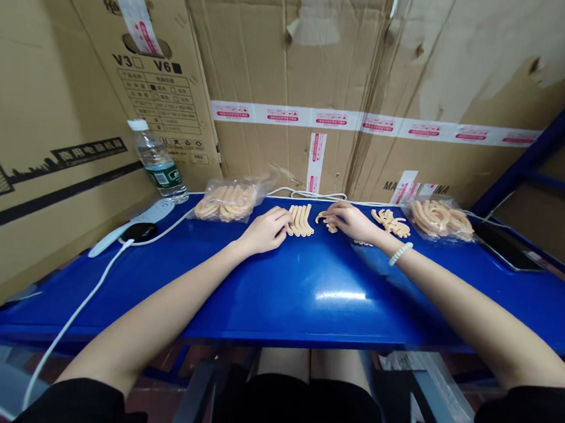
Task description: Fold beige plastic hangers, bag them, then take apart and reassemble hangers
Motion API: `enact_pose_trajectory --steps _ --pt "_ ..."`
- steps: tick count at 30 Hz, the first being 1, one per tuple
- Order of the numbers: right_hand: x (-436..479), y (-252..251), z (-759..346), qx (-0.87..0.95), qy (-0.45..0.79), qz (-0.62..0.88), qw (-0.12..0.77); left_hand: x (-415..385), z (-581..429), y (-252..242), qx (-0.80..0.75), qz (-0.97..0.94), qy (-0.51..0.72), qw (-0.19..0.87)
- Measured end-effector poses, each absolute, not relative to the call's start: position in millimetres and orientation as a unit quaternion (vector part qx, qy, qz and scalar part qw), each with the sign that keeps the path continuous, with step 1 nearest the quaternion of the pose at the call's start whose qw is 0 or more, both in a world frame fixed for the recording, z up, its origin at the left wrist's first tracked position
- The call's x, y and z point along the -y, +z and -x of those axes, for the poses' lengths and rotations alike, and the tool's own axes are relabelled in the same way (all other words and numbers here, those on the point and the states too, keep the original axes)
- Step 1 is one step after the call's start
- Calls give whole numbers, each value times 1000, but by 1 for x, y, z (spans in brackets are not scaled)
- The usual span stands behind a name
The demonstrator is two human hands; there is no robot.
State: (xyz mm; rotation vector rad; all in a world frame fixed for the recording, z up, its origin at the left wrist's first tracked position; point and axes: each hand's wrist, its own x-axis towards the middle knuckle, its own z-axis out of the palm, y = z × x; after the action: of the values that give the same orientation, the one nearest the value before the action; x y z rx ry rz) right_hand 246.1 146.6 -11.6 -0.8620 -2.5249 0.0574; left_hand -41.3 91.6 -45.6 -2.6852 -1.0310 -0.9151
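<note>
Several curved beige pieces [301, 220] lie side by side in a row on the blue table [276, 289]. My left hand [266, 230] rests at the row's left end, its fingers curled together against the leftmost piece; whether it grips that piece is hidden. Over a few small beige pieces [320, 217] right of the row is my right hand [349, 220], fingers bent down and drawn together; what is between the fingertips cannot be made out. A loose heap of beige pieces [392, 223] lies beyond my right wrist, which wears a beaded bracelet.
Clear bags of beige pieces stand at the back left [227, 200] and back right [441, 219]. A water bottle [161, 166], a light blue fan-like object [135, 223], a black disc [138, 232] and white cables are at the left. A phone [507, 247] lies right. Cardboard walls the back.
</note>
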Motion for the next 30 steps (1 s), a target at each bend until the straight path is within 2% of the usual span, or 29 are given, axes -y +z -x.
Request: enact_pose_trajectory --steps 9,18,30 --pt "-129 25 -311 890 -21 411 194 -83 36 -40 331 897 -291 46" --pt "-96 -51 -314 896 -28 433 93 -82 27 -48 376 902 -212 -4" --pt "-125 -57 -309 882 -46 458 100 -76 15 -55 414 904 -84 -70"
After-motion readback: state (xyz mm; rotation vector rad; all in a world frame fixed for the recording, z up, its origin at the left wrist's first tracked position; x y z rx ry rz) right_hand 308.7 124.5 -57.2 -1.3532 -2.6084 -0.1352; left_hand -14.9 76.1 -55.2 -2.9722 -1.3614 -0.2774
